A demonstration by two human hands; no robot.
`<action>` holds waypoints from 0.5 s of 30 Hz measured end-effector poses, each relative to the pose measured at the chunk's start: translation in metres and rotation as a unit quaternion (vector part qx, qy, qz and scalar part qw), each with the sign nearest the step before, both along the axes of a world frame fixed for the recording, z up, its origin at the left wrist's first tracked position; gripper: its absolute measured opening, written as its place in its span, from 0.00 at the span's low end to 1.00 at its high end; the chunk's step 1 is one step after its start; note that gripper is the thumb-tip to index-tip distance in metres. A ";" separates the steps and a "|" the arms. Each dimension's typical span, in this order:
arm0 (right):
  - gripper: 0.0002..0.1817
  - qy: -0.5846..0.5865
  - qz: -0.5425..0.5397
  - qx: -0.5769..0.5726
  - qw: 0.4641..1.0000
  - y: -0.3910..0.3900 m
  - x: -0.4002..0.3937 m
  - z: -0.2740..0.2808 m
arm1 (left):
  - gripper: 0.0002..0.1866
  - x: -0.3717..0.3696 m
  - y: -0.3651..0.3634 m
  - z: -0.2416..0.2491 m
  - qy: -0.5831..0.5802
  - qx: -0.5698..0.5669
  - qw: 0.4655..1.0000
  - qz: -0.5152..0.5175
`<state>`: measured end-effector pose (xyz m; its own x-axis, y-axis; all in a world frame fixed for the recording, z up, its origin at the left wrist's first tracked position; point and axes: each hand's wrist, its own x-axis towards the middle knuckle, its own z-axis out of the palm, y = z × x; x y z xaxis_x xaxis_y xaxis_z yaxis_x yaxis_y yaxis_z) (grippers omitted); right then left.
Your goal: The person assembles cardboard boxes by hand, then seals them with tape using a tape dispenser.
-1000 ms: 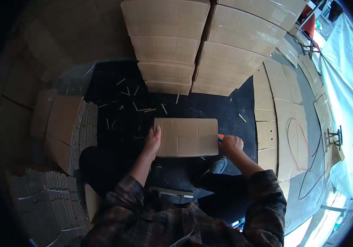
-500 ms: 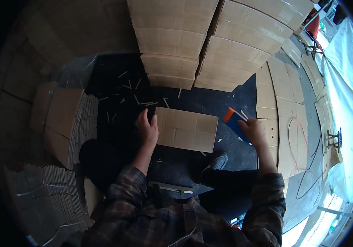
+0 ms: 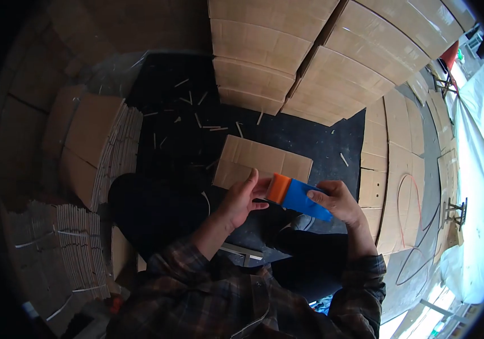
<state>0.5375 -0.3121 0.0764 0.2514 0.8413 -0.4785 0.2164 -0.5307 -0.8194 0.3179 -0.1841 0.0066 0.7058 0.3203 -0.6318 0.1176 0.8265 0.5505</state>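
Note:
My right hand (image 3: 339, 203) is closed around the blue part of a tape dispenser (image 3: 304, 199), thumb on top. Its orange end points toward my left hand (image 3: 245, 202). That hand has its thumb raised and fingers spread, with some fingertips right at the orange end and partly hidden by it. Beyond both hands lies a closed cardboard box (image 3: 264, 156) on the dark floor, its near side overlapped by the hands and the dispenser.
Stacked cardboard boxes (image 3: 259, 42) rise ahead. Bundles of flattened cartons (image 3: 92, 147) stand at the left. Small strips (image 3: 214, 128) litter the dark floor. Flat cardboard sheets (image 3: 406, 192) and a thin red cord (image 3: 401, 198) lie at the right. A shoe (image 3: 302, 221) is beside the box.
My right hand has brought the tape dispenser left and nearer to me, in front of the box. My left hand has left the box's side and moved right to the orange end. The view has shifted.

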 end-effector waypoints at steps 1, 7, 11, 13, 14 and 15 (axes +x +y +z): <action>0.26 -0.008 0.006 -0.012 1.000 0.002 0.002 -0.004 | 0.32 0.000 0.000 -0.004 0.002 0.015 1.000 0.006; 0.28 -0.021 0.024 -0.007 0.999 0.015 -0.004 -0.009 | 0.21 0.001 0.000 -0.029 -0.032 -0.094 0.992 0.074; 0.27 -0.054 0.069 -0.042 0.995 0.025 -0.005 -0.014 | 0.14 0.002 -0.001 -0.053 -0.008 -0.106 0.990 0.093; 0.26 -0.072 0.097 -0.056 0.991 0.033 -0.009 -0.012 | 0.13 0.005 -0.003 -0.058 0.030 -0.066 0.991 0.114; 0.25 -0.092 0.121 -0.068 0.986 0.037 -0.012 -0.012 | 0.12 0.005 -0.004 -0.061 0.069 -0.025 0.989 0.132; 0.25 -0.091 0.123 -0.068 0.986 0.040 -0.014 -0.014 | 0.12 0.005 -0.003 -0.066 0.070 -0.026 0.988 0.135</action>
<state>0.5235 -0.2721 0.0625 0.1394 0.8189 -0.5568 0.4894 -0.5458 -0.6802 0.3224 -0.1874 -0.0592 0.5043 0.4494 -0.7374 -0.0383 0.8648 0.5007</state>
